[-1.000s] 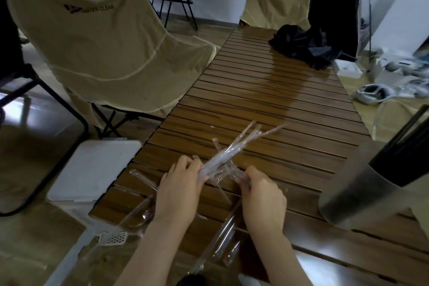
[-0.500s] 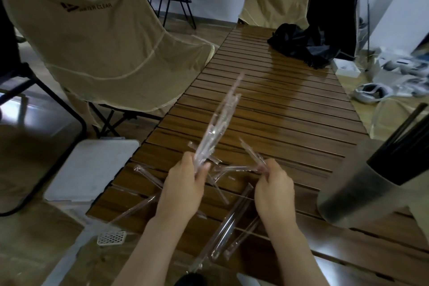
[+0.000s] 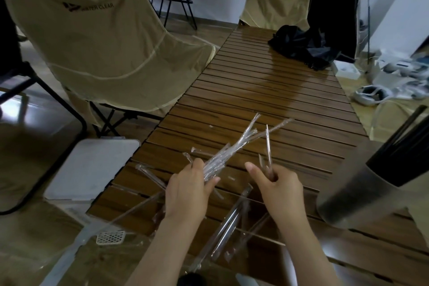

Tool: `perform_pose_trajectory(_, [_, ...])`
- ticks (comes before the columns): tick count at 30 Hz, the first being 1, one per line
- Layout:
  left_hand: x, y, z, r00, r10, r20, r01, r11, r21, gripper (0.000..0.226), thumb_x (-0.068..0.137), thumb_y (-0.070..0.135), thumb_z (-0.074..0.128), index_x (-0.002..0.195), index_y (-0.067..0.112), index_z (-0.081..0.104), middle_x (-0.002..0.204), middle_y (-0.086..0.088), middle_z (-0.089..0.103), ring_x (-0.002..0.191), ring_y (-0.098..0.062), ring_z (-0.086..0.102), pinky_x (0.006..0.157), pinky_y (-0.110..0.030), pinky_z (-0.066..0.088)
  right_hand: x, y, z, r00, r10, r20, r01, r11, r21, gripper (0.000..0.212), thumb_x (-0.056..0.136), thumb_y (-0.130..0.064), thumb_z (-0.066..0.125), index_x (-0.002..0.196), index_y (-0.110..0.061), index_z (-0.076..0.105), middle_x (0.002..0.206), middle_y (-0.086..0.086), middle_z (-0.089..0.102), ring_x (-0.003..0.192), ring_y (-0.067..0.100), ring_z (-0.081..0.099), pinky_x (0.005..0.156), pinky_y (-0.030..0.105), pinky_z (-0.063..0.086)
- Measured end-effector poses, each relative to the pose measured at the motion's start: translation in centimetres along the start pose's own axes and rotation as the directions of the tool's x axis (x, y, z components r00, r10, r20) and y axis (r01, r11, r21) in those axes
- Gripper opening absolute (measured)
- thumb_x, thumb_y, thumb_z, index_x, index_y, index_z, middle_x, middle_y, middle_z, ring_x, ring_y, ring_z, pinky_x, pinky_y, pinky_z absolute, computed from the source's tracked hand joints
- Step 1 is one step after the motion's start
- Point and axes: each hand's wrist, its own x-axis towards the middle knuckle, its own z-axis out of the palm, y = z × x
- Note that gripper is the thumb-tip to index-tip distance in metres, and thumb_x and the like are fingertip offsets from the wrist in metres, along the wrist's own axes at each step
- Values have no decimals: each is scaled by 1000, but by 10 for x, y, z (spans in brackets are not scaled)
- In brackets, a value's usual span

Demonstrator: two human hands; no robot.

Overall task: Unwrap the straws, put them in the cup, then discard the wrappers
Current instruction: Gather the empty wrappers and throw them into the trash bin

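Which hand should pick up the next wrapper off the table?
Probably the right hand: it pinches only a thin wrapper and sits near loose wrappers on the table. The left hand already grips a full bundle.

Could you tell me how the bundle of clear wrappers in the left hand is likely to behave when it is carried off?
The wrappers look thin and clear, so probably very light. Their ends fan apart above the left hand, so a few may slip out. They look glossy, so likely slippery.
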Motion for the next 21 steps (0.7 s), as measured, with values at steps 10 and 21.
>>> perform_pose_trajectory(10, [7, -5, -7, 991, -137, 2, 134, 968, -213, 10, 97, 23, 49, 100, 24, 39, 91, 6, 61, 58, -3, 58, 42, -14, 41, 2, 7, -3, 993, 77, -94, -60, 984, 168, 26, 91, -13, 56, 74, 7, 59, 54, 5, 46, 50, 17, 41, 48, 27, 39])
perform_pose_trajectory(21, [13, 3, -13, 972, -236, 15, 208, 823, -529, 22, 101, 20, 42, 105, 11, 61, 79, 3, 60, 54, -4, 53, 40, -9, 40, 0, 4, -3, 991, 74, -107, -24, 910, 413, 13, 93, -7, 49, 97, -17, 58, 79, 7, 55, 66, 18, 55, 61, 27, 50])
